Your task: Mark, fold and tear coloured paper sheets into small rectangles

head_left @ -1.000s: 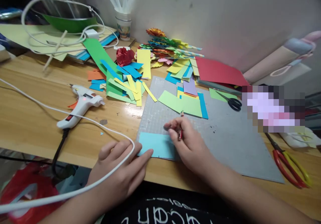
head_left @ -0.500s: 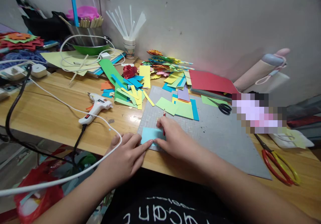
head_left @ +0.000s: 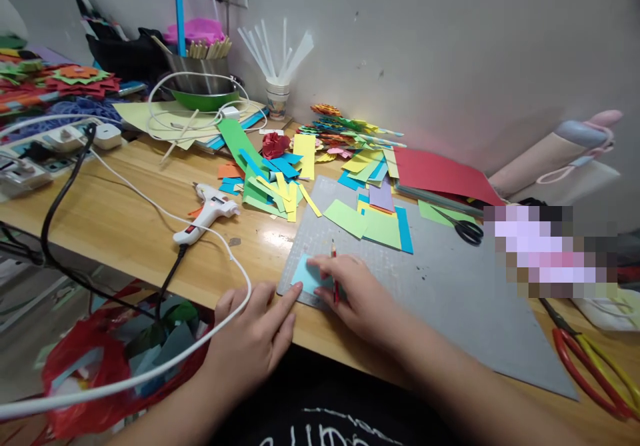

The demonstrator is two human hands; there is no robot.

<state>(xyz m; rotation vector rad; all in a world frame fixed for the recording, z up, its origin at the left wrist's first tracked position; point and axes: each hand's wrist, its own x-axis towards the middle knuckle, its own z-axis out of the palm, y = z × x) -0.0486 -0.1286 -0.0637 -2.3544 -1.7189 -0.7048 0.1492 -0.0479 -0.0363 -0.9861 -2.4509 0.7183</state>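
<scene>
A light blue piece of paper (head_left: 306,274) lies on the front left corner of the grey cutting mat (head_left: 440,286). My left hand (head_left: 257,323) rests open at the table's front edge, its index fingertip touching the paper's near left corner. My right hand (head_left: 357,293) has a red pencil (head_left: 335,273) tucked in it, tip pointing away from me. The right index finger and thumb reach over the paper and hide its right side. Just beyond lie light green paper pieces (head_left: 345,218) on the mat.
A white glue gun (head_left: 205,216) sits left, with a white cable (head_left: 235,249) looping over my left forearm. Colourful paper strips (head_left: 280,189) are piled behind. Black scissors (head_left: 467,231) and red-and-yellow-handled scissors (head_left: 590,373) lie right. A red plastic bag (head_left: 75,366) is below the table.
The blue paper now shows less of its surface, turned or folded under my right hand. The left hand has drawn slightly back from it. The view has shifted leftward.
</scene>
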